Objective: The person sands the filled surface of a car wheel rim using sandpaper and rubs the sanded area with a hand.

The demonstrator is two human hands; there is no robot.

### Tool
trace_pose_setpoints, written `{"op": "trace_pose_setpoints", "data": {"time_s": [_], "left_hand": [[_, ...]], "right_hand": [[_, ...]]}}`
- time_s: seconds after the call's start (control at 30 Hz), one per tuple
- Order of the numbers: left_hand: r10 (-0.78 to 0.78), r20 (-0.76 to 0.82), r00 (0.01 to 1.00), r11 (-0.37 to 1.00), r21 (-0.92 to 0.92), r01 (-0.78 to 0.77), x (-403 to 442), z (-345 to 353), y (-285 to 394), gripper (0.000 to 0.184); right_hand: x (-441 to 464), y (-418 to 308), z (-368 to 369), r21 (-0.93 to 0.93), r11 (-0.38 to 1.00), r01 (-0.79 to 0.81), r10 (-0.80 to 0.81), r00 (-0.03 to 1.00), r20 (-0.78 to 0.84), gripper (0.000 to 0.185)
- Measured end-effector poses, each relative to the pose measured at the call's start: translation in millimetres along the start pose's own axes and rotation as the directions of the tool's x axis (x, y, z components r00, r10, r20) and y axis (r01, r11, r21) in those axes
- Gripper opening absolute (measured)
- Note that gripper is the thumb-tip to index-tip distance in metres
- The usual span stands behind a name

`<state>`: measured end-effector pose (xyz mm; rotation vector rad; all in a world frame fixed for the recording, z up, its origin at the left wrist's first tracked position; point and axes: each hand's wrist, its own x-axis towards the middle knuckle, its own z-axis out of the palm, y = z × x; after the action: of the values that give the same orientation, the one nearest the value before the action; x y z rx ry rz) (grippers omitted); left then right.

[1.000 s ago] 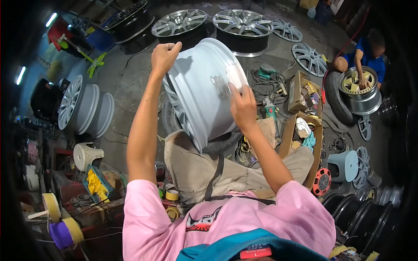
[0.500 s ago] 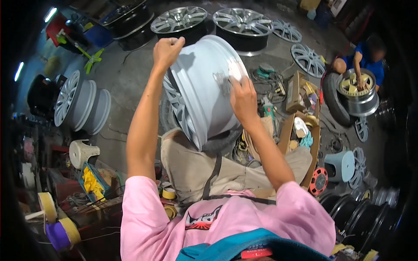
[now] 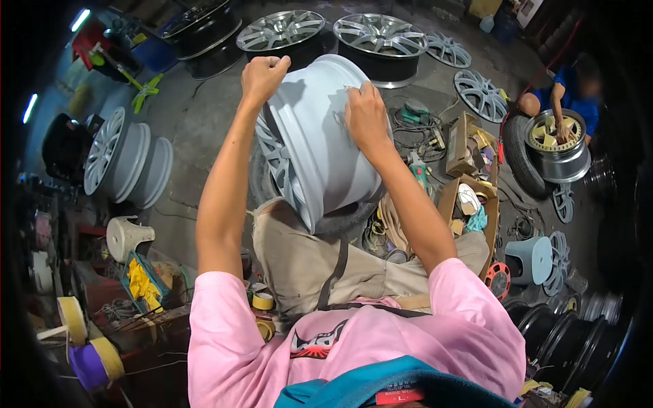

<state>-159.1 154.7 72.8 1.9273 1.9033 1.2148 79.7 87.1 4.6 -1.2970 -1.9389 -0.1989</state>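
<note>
A grey wheel rim point(image 3: 320, 136) stands tilted on its side in front of me, its spoked face turned left. Beneath it lies a black tire point(image 3: 347, 221). At the top of the spoked side, my left hand point(image 3: 264, 80) is closed around the rim's edge. My right hand point(image 3: 366, 117) rests closed against the outer barrel near the far edge, fingers bent down. Whatever is under those fingers is hidden, and a small mark shows on the grey surface beside them.
Two finished wheels point(image 3: 379, 37) sit beyond the rim. Grey wheels point(image 3: 129, 160) stand at left. Cardboard boxes point(image 3: 466, 146) of supplies and a green power tool point(image 3: 418, 173) lie to the right. A co-worker in blue point(image 3: 578, 88) handles a gold-centred wheel point(image 3: 556, 132).
My right hand has moved up and left across the barrel, and the white patch beside it is now out of sight. My left hand stays nearly still on the edge.
</note>
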Motion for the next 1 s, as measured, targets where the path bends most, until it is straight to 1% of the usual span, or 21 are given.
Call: {"op": "trace_pose_setpoints", "data": {"time_s": [0.07,0.17,0.2,0.3,0.37,0.43,0.47,0.5,0.57,0.6,0.63,0.67,0.7,0.73,0.77,0.83,0.87,0.9,0.93,0.97,1.0], "left_hand": [[-0.008,-0.004,1.0,1.0,0.005,0.008,0,-4,-1,0.049],[-0.026,0.007,1.0,1.0,0.017,0.026,-1,-2,-2,0.051],[-0.028,0.003,1.0,1.0,-0.005,0.028,0,0,-2,0.051],[-0.012,0.022,1.0,1.0,-0.013,0.013,-2,4,-4,0.051],[0.008,0.003,1.0,1.0,-0.001,-0.008,2,0,-3,0.051],[0.035,0.048,0.998,0.998,0.051,-0.037,-1,-5,-5,0.052],[0.08,0.04,0.996,0.995,0.06,-0.082,-2,-5,-6,0.055],[0.095,0.039,0.995,0.994,0.058,-0.097,-1,-6,-7,0.055],[0.113,0.049,0.992,0.986,0.114,-0.118,1,-4,-6,0.055],[0.126,0.083,0.989,0.97,0.199,-0.14,-2,-7,3,0.051],[0.148,0.096,0.984,0.967,0.196,-0.164,-11,-9,20,0.051],[0.207,0.116,0.972,0.962,0.159,-0.224,-25,-11,40,0.048],[0.261,0.137,0.956,0.953,0.123,-0.278,-42,-8,56,0.045],[0.287,0.249,0.925,0.952,0.03,-0.304,-58,-1,68,0.041],[0.315,0.353,0.881,0.947,-0.061,-0.315,-75,6,81,0.038],[0.485,0.509,0.711,0.874,-0.279,-0.397,-124,22,108,0.036],[0.523,0.556,0.647,0.852,-0.315,-0.418,-148,31,118,0.036],[0.556,0.599,0.576,0.829,-0.351,-0.436,-169,40,124,0.036],[0.555,0.638,0.534,0.826,-0.347,-0.444,-186,50,124,0.037],[0.551,0.676,0.489,0.823,-0.344,-0.453,-196,57,125,0.038],[0.552,0.683,0.479,0.819,-0.338,-0.463,-199,58,131,0.038]], "right_hand": [[0,-1,4,0.013,1.0,-0.008,0.008,1.0,-0.021,0.019],[-40,1,-11,0.044,0.999,0.019,-0.018,1.0,-0.018,0.021],[-46,1,-17,0.099,0.995,-0.003,0.003,1.0,-0.008,0.024],[-23,7,-4,0.075,0.997,0.027,-0.025,0.999,-0.023,0.025],[14,15,4,0.108,0.992,0.063,-0.052,0.994,-0.1,0.023],[43,18,-2,0.185,0.982,0.03,-0.026,0.999,-0.025,0.018],[48,18,-16,0.204,0.978,-0.051,0.037,0.997,0.072,0.013],[41,21,-25,0.199,0.979,-0.051,0.04,0.997,0.059,0.013],[11,31,-46,0.346,0.938,0.041,0.011,0.989,-0.147,0.017],[-14,30,-66,0.391,0.919,-0.041,0.085,0.992,-0.095,0.017],[-40,32,-80,0.43,0.896,-0.111,0.157,0.985,-0.074,0.017],[-65,36,-90,0.47,0.865,-0.178,0.228,0.972,-0.05,0.017],[-93,46,-91,0.572,0.751,-0.331,0.34,0.936,0.095,0.019],[-120,57,-90,0.641,0.605,-0.473,0.418,0.873,0.25,0.02],[-142,64,-92,0.644,0.599,-0.476,0.431,0.87,0.241,0.02],[-171,70,-96,0.603,0.693,-0.395,0.263,0.917,0.3,0.017],[-177,66,-99,0.612,0.687,-0.392,0.266,0.919,0.291,0.017],[-182,62,-102,0.69,0.464,-0.555,0.314,0.832,0.457,0.016],[-185,60,-103,0.699,0.208,-0.684,0.308,0.724,0.617,0.014],[-186,62,-103,0.709,0.197,-0.677,0.313,0.729,0.609,0.014],[-188,64,-101,0.751,0.126,-0.649,0.269,0.751,0.603,0.015]]}}
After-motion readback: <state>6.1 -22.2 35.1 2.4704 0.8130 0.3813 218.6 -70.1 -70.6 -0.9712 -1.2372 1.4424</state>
